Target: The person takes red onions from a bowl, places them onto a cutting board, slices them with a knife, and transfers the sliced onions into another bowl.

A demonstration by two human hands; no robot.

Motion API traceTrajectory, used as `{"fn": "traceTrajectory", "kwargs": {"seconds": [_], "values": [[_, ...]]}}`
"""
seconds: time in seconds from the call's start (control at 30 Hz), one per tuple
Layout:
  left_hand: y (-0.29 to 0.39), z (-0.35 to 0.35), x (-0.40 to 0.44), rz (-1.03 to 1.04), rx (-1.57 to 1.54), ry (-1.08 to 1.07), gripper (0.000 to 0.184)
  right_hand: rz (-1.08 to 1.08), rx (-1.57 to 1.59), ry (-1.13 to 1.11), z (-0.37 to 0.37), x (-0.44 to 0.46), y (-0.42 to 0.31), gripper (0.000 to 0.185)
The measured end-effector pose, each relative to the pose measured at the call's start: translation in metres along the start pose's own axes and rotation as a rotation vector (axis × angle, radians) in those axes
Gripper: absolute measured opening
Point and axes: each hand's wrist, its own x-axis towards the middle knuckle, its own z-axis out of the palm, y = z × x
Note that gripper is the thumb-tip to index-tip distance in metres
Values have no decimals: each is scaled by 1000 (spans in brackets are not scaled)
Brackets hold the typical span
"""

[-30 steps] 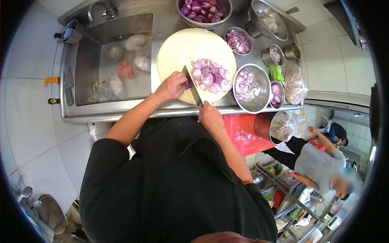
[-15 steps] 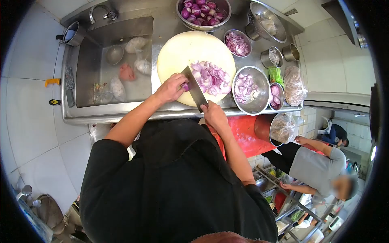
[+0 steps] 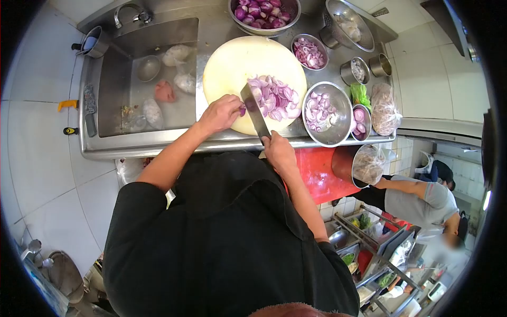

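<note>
A round pale cutting board (image 3: 227, 63) lies on the steel counter. My left hand (image 3: 223, 112) is closed on a small purple onion piece (image 3: 242, 110) at the board's lower left. Gripped by its handle in my right hand (image 3: 278, 150) is a cleaver (image 3: 254, 112), its blade between the onion piece and a pile of sliced onion (image 3: 274, 98). To the right of the board, a steel bowl (image 3: 328, 136) holds more slices. Behind the board stands a bowl (image 3: 264, 30) of whole peeled purple onions.
At left is a sink (image 3: 127, 105) with water and bagged items. Small bowls, a colander (image 3: 364, 42) and a plastic bag (image 3: 385, 108) stand at right. A pot (image 3: 344, 162) is below the counter edge, near a red surface (image 3: 317, 177). Another person (image 3: 417, 201) is at far right.
The cleaver blade has shifted a little, now slightly right of the onion piece. Both hands keep their holds. The other person at right has turned and moved an arm toward the pot.
</note>
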Motion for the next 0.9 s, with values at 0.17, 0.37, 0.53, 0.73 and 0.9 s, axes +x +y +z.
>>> {"fn": "traceTrajectory", "kwargs": {"seconds": [0.17, 0.37, 0.53, 0.73, 0.9], "values": [[-11, -2, 10, 178, 20, -55, 13, -16, -49, 5, -11, -13, -6, 34], [-8, 0, 12, 183, 57, -44, 14, -97, -58, 49, 12, -2, -1, 32], [-14, 5, 7, 170, 17, 8, 16, -95, -61, 59, -9, -8, -16, 28], [-18, 9, 4, 147, -34, 29, 17, -96, -77, 55, 14, 2, -9, 27], [-22, 10, 3, 140, -80, 41, 15, -81, -47, 79, -12, -19, -16, 29]]}}
